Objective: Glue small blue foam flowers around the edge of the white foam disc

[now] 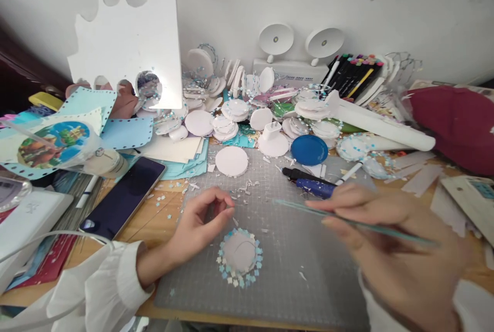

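Observation:
My right hand (401,239), smeared by motion, is closed around thin teal tweezers (370,226) above the right side of the cutting mat. Their tips point left over the mat. My left hand (203,221) hovers at the mat's left, fingers curled and thumb close to the index fingertip in a loose pinch. Whether anything tiny is between them I cannot make out. Just below and right of it lies a round white disc (240,252), ringed with small blue and cream star or flower pieces.
The grey cutting mat (278,291) carries white scraps. Behind are a plain white disc (231,161), a blue round lid (309,150), pens (312,187) and piled decorated discs (235,109). A phone (123,198) and a cup (106,162) stand left. A cut-out white board (127,38) rises behind.

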A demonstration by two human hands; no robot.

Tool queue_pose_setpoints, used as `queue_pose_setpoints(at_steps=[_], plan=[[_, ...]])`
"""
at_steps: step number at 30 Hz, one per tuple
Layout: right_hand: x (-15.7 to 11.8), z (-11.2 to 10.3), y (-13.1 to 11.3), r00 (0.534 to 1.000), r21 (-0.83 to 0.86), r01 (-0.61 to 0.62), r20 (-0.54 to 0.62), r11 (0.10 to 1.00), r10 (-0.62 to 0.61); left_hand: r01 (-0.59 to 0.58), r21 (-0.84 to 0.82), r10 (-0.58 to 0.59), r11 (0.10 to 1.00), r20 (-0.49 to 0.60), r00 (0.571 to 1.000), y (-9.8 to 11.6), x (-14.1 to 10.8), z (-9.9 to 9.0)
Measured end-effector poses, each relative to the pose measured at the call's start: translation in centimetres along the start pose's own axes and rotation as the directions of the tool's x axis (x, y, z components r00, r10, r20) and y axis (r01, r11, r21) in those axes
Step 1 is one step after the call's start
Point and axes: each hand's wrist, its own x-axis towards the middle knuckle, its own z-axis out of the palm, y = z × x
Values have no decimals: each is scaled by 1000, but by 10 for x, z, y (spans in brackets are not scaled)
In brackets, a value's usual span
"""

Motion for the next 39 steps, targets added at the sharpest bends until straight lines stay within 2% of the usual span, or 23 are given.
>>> queue_pose_setpoints(at_steps=[1,3,7,14,21,30,34,39], plan=[[-7,9,1,997,15,70,-8,997,-70,-26,14,25,1000,4,1000,0,0,0],[-18,26,9,992,62,129,-9,990,-129,-80,52,80,995,0,997,1,1,1],[-29,45,25,989,145,147,-11,978,-147,-126,82,128,989,-14,992,2,3,1],[-38,44,23,986,132,164,5,978,-166,-185,49,181,982,71,981,0,1,2],[-41,45,26,976,154,183,92,971,-199,-245,16,243,969,65,968,0,1,5],[-41,46,25,997,213,76,-22,974,-73,-251,75,245,965,76,966,0,2,5],[-42,47,25,1000,248,15,-5,969,-14,-277,95,270,956,80,959,1,2,5],[-42,47,23,999,287,-8,32,958,-1,-308,111,299,945,88,950,3,3,5]])
